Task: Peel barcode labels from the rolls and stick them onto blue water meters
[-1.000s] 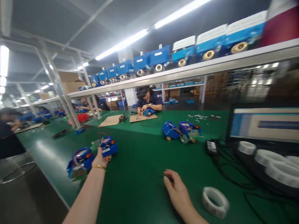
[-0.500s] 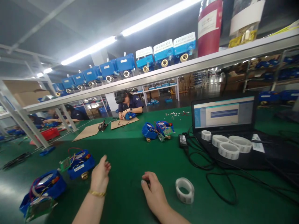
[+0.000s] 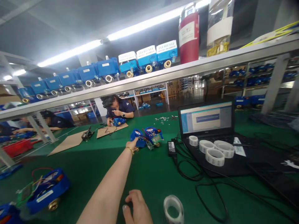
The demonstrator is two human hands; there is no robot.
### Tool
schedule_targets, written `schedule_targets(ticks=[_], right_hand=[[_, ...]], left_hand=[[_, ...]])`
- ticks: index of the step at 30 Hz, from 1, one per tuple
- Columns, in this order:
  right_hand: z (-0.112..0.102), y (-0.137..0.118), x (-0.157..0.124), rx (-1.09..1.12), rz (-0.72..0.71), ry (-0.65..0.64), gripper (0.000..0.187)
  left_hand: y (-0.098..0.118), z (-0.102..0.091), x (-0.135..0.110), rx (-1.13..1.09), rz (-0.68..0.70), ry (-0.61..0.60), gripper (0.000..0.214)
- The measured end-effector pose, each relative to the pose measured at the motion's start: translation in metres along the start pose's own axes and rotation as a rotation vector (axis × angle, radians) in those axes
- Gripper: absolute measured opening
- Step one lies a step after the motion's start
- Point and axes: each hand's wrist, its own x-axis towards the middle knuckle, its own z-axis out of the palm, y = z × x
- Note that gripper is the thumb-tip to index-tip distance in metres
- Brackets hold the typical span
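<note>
My left hand (image 3: 132, 145) is stretched far forward and closed on the near left edge of an open blue water meter (image 3: 139, 138), with some of its fingers hidden. Right beside that meter sits a second blue water meter (image 3: 151, 133), its wires and green circuit board (image 3: 157, 139) exposed. Low in the view, my right hand (image 3: 137, 207) hovers or rests near the table with fingers loosely curved and apart, holding nothing. A roll of white labels (image 3: 173, 210) lies to its right.
A laptop (image 3: 207, 119) carries several label rolls (image 3: 215, 157) on its keyboard. Black cables (image 3: 187, 169) loop across the green table. An open blue meter (image 3: 48, 189) stands at left. Above runs a shelf (image 3: 93, 90) holding several blue units. A co-worker (image 3: 120, 109) sits opposite.
My left hand has gone from beside the left-hand meters forward and right onto the far meter. My right hand stays low, its fingers still curved. The view has turned to the right.
</note>
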Motion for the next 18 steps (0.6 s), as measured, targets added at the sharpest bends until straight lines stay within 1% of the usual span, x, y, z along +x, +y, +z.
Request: schedule_targets(ticks=[2,4,6,8,12,14,16,18], right_hand=[[0.0,0.003,0.002,-0.004,-0.004,-0.011,0.025],[-0.003,0.004,0.003,-0.003,0.003,-0.051,0.023],[-0.007,0.003,0.003,0.006,0.014,-0.109,0.02],[-0.011,0.0,0.003,0.024,0.021,-0.129,0.018],[-0.014,-0.004,0.004,0.12,0.049,-0.073,0.015],[-0.014,-0.003,0.006,0.217,0.107,-0.034,0.017],[-0.014,-0.001,0.008,0.307,0.181,-0.007,0.03],[-0.014,0.002,0.009,0.373,0.241,-0.017,0.05]], left_hand=[[0.0,0.004,0.005,-0.047,-0.029,-0.006,0.033],[-0.002,0.0,0.005,-0.105,-0.07,0.004,0.032],[-0.006,-0.01,-0.003,-0.175,-0.113,0.013,0.032],[-0.013,-0.027,-0.018,-0.26,-0.154,0.011,0.033],[-0.038,-0.074,-0.067,-0.435,-0.222,0.01,0.034],[-0.056,-0.098,-0.096,-0.502,-0.239,0.026,0.034],[-0.074,-0.12,-0.125,-0.554,-0.239,0.05,0.032],[-0.093,-0.14,-0.152,-0.59,-0.228,0.082,0.03]])
